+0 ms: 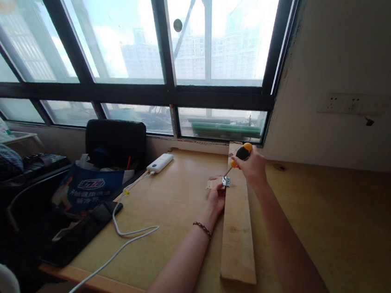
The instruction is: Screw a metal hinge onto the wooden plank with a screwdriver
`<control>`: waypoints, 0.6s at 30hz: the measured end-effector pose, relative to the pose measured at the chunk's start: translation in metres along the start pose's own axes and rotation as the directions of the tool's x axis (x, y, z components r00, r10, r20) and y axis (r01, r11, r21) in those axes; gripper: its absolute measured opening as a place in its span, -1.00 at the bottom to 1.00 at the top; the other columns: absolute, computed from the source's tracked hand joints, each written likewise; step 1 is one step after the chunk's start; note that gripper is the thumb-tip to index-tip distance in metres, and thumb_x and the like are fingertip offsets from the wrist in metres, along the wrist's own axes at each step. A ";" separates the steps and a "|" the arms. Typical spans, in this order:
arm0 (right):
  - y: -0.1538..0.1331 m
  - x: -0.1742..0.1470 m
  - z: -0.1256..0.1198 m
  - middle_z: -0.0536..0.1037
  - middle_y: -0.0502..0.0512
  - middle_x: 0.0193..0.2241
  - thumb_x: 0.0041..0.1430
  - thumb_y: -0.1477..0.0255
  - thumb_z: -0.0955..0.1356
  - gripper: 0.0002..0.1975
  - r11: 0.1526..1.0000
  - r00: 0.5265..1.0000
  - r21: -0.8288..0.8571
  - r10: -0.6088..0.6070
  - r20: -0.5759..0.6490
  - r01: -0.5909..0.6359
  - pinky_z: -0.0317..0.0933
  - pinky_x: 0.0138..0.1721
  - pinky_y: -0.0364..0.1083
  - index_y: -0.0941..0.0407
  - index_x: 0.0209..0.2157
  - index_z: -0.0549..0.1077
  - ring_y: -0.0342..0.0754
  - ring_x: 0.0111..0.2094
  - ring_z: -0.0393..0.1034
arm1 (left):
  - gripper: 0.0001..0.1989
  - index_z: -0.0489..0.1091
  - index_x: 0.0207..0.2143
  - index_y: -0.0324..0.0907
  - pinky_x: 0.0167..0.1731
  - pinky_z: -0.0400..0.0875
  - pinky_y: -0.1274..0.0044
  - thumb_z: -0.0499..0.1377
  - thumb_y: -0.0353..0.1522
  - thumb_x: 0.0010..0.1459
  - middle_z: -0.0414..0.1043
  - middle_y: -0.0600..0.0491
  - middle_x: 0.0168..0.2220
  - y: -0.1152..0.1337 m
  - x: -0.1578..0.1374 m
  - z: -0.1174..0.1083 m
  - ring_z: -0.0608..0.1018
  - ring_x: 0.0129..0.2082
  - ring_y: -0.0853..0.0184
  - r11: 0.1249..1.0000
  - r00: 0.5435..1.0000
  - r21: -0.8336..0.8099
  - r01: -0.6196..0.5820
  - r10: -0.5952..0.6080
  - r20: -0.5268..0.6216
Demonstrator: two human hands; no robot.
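A long wooden plank (238, 225) lies on the table, pointing away from me. Near its far part, a small silver hinge (226, 181) with holes sits at its left edge. My left hand (215, 197) is closed at the hinge, its thumb beside the metal; some of its fingers are hidden. In my right hand (253, 165) is a screwdriver (242, 153) with a yellow and black handle, gripped from above. It is tilted, and its tip reaches down to the hinge. A small wood piece (210, 182) shows just left of the hinge.
A white power bank (160, 163) with a white cable (125, 246) lies on the table (175, 209) to the left. Beyond the left edge are a black chair (115, 140) and a blue bag (88, 191). Windows and a wall with sockets (343, 103) stand behind.
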State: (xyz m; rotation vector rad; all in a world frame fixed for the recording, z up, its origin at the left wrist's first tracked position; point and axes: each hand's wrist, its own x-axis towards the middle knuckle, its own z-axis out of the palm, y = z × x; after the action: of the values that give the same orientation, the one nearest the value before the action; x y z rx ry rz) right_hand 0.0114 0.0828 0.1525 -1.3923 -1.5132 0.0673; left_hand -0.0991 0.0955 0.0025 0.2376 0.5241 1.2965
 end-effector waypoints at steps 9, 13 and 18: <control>0.007 0.000 0.009 0.47 0.08 -0.45 -0.13 0.17 0.36 -0.52 0.989 0.995 0.122 0.085 -0.048 -0.079 0.29 -0.53 -0.09 0.11 -0.22 0.19 0.03 -0.49 0.44 | -0.89 0.42 -0.50 -0.26 -0.22 0.36 0.38 0.12 -0.49 -0.15 0.48 -0.01 -0.52 0.000 -0.001 0.000 0.52 -0.36 0.22 0.999 0.999 -0.021 -0.030 0.029 -0.029; 0.008 0.003 0.003 0.47 0.03 -0.43 -0.22 0.28 0.41 -0.50 0.980 0.992 0.163 0.103 0.068 -0.113 0.29 -0.56 -0.12 0.10 -0.22 0.19 -0.04 -0.53 0.43 | -0.90 0.42 -0.50 -0.25 -0.22 0.36 0.40 0.13 -0.50 -0.15 0.48 0.01 -0.53 0.000 -0.001 0.000 0.52 -0.39 0.26 0.999 0.999 -0.033 -0.028 0.027 -0.031; 0.003 0.005 -0.006 0.49 0.04 -0.47 -0.28 0.36 0.43 -0.61 0.995 0.992 0.028 0.088 0.088 -0.090 0.31 -0.40 -0.10 0.10 -0.36 0.24 -0.01 -0.41 0.45 | -0.91 0.42 -0.51 -0.26 -0.22 0.35 0.41 0.13 -0.49 -0.15 0.48 0.00 -0.53 -0.001 0.000 -0.001 0.52 -0.38 0.25 0.999 0.999 -0.030 -0.031 0.030 -0.023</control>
State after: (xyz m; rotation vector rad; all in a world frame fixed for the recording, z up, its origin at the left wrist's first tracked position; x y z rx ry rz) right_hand 0.0187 0.0840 0.1560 -1.4468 -1.5142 0.2094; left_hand -0.0989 0.0952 0.0018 0.2072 0.5213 1.3374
